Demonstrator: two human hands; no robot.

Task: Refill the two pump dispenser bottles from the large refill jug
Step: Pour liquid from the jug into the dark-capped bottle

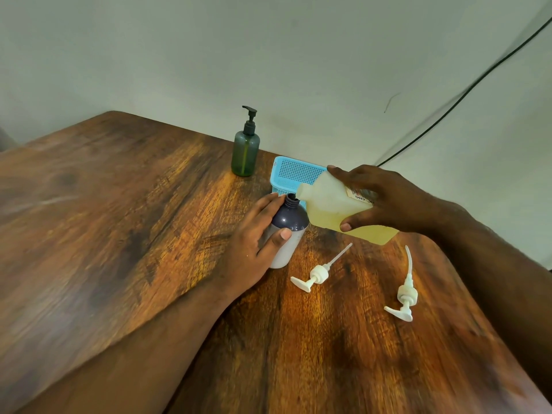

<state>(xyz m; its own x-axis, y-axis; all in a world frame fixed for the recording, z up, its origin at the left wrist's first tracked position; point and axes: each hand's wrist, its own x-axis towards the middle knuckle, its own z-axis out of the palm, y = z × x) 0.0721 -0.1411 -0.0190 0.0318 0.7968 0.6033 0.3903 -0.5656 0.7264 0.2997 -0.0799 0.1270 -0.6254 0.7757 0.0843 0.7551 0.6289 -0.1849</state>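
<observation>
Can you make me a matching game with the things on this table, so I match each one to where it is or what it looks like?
Things:
1. Green pump bottle
2. Refill jug
3. Dark bottle with no pump
4. Two white pumps

Clues:
A. Lying flat on the wooden table
B. Tilted in the right hand, with yellow liquid inside
C. Standing alone near the wall, pump on top
D. Held steady by the left hand, mouth open

Pairs: 1-C, 2-B, 3-D, 4-A
</observation>
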